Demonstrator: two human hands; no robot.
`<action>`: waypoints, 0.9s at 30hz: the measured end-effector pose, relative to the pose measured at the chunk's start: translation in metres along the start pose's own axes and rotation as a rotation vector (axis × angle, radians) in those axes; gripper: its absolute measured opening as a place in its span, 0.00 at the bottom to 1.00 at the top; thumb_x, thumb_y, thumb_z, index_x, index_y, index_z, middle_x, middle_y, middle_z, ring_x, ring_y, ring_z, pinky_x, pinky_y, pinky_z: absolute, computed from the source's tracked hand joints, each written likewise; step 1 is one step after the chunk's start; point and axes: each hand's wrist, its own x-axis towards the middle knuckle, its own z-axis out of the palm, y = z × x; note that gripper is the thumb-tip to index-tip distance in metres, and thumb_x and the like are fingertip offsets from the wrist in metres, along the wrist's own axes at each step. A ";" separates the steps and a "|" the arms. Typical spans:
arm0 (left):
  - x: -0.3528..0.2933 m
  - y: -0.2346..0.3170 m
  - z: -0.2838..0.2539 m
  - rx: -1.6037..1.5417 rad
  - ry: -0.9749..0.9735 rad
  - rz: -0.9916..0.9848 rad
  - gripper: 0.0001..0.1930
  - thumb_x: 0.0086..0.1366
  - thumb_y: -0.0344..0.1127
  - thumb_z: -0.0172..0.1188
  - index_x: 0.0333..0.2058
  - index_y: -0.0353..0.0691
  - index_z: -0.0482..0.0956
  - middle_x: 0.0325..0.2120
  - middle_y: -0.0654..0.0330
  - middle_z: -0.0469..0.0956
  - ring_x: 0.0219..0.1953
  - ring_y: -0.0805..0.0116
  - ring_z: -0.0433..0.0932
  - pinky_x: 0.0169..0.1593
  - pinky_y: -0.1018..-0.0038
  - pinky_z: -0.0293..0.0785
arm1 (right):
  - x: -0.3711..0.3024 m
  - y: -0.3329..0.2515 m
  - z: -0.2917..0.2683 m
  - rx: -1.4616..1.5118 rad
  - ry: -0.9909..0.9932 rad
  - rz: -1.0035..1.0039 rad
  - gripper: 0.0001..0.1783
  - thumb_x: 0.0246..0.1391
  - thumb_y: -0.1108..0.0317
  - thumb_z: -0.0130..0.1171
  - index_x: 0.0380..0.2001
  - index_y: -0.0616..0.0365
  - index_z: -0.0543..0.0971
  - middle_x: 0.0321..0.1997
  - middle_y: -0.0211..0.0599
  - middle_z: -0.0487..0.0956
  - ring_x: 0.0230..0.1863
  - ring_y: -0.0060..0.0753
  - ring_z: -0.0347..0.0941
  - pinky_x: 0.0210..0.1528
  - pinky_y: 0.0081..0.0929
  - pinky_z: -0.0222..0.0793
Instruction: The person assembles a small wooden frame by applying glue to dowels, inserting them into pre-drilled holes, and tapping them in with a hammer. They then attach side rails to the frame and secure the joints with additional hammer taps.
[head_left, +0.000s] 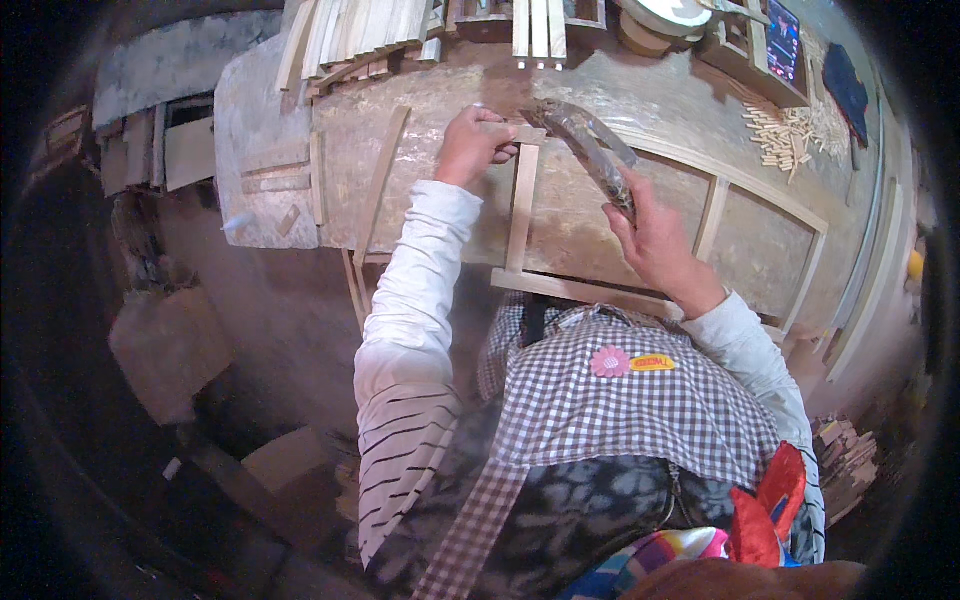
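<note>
A ladder-like wooden frame (580,287) of pale strips lies on the worn workbench (450,215), close in front of my body. My left hand (478,148) is closed at the far left corner of this frame, with the fingers pinched around the strip's end. My right hand (658,238) grips a worn, dark hand tool (600,165) by its near end. Two long arms of the tool meet at its far end, beside the corner that my left hand holds; its exact kind is unclear. Whether the tool touches the wood I cannot tell.
Stacked wooden strips (360,35) lie at the far left of the bench. Loose strips (383,185) lie left of my left arm. Far right are a pile of short dowels (780,138), a wooden box (745,55), a phone (784,42) and a dark cloth (846,80).
</note>
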 end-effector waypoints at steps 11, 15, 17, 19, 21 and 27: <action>0.001 -0.009 0.003 0.079 0.117 0.056 0.19 0.58 0.23 0.72 0.45 0.30 0.73 0.31 0.53 0.83 0.25 0.70 0.83 0.25 0.72 0.79 | 0.011 -0.006 0.007 0.000 -0.007 0.015 0.24 0.68 0.61 0.58 0.61 0.56 0.65 0.33 0.61 0.80 0.34 0.68 0.79 0.32 0.54 0.72; 0.000 -0.005 0.004 0.074 0.121 0.082 0.18 0.58 0.21 0.71 0.45 0.30 0.73 0.29 0.53 0.82 0.23 0.70 0.83 0.24 0.73 0.78 | 0.017 -0.002 0.014 -0.132 -0.164 0.127 0.25 0.69 0.62 0.57 0.63 0.58 0.64 0.34 0.61 0.80 0.36 0.65 0.79 0.36 0.50 0.71; 0.000 -0.004 0.005 0.072 0.124 0.089 0.18 0.59 0.21 0.71 0.45 0.30 0.72 0.29 0.53 0.82 0.23 0.70 0.83 0.24 0.74 0.78 | 0.020 0.008 0.015 -0.125 -0.174 0.120 0.24 0.69 0.62 0.58 0.62 0.59 0.65 0.34 0.60 0.79 0.37 0.64 0.79 0.37 0.48 0.71; 0.001 -0.005 0.005 0.071 0.119 0.055 0.19 0.59 0.21 0.71 0.46 0.29 0.72 0.30 0.52 0.82 0.23 0.70 0.83 0.24 0.75 0.78 | 0.014 0.016 0.014 -0.044 -0.096 0.103 0.23 0.68 0.62 0.58 0.61 0.60 0.67 0.33 0.59 0.79 0.36 0.63 0.78 0.36 0.46 0.72; 0.003 -0.006 0.006 0.056 0.114 0.085 0.20 0.59 0.21 0.70 0.47 0.29 0.71 0.30 0.52 0.82 0.24 0.70 0.83 0.24 0.75 0.78 | 0.004 0.025 0.005 -0.082 0.118 -0.052 0.23 0.69 0.62 0.58 0.59 0.63 0.68 0.32 0.58 0.79 0.35 0.60 0.78 0.36 0.44 0.71; 0.000 -0.015 -0.002 0.030 0.079 0.065 0.19 0.61 0.22 0.69 0.48 0.32 0.71 0.31 0.53 0.82 0.25 0.69 0.83 0.26 0.75 0.79 | -0.070 0.070 -0.050 -0.063 0.183 0.383 0.27 0.70 0.58 0.57 0.62 0.66 0.68 0.39 0.54 0.82 0.38 0.53 0.80 0.41 0.43 0.74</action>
